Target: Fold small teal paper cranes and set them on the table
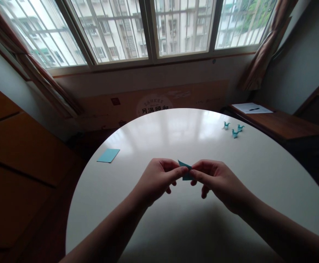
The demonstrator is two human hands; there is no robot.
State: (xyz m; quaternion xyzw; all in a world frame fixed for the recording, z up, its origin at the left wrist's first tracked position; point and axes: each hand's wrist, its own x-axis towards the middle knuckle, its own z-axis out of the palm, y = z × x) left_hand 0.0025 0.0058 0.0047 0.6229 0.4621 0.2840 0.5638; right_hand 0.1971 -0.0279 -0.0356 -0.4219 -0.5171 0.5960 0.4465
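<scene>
A small folded piece of teal origami paper (pixel 187 176) is held in the air above the round white table (pixel 159 138). My left hand (pixel 163 175) pinches its left side between thumb and fingers. From the other side my right hand (pixel 212 177) pinches its right edge, the two thumbs almost meeting. One pointed corner of the paper sticks up between the hands. Part of it is hidden behind the fingers.
Flat teal paper sheets (pixel 108 155) lie at the table's left. Three small folded teal paper birds (pixel 235 133) stand at the far right. Beyond the table, a brown desk (pixel 288 122) bears a white sheet (pixel 244 108) and a pen (pixel 254 109). Barred windows (pixel 181 29) are behind.
</scene>
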